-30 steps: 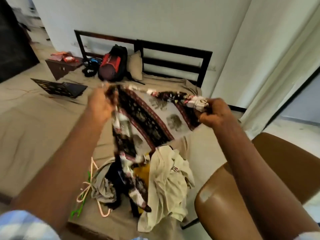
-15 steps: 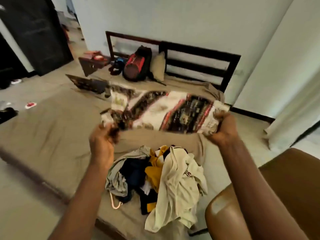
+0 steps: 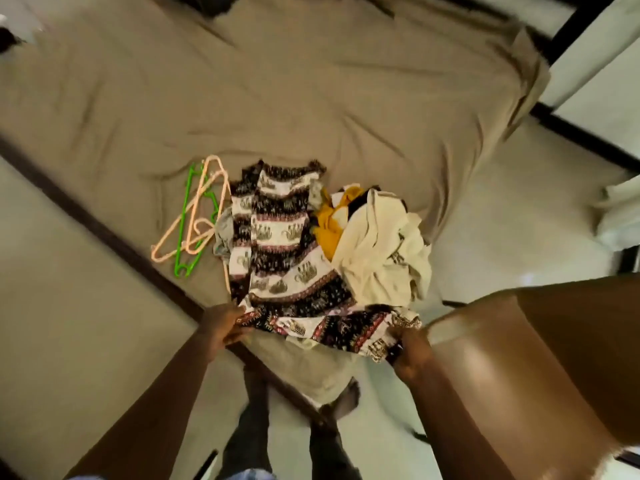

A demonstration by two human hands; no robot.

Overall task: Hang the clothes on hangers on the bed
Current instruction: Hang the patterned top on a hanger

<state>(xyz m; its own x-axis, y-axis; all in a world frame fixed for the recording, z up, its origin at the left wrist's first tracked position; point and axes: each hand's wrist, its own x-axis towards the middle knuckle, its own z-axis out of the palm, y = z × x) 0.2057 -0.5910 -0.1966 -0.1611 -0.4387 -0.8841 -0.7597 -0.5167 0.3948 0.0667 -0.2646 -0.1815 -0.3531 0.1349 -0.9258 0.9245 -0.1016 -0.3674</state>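
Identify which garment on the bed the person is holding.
The elephant-print garment, its near edge gripped by the left hand and right hand; the cream garment and yellow garment lie bunched, untouched.

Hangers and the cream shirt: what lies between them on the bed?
Head view: the printed garment lies spread between hangers and shirt; yellow cloth too.

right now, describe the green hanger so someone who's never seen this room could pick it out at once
Start at the bed with the tan sheet, then find the clothes pile near its front edge. Just left of the elephant-print garment, the green hanger lies tangled with peach hangers. It is the only bright green one there.
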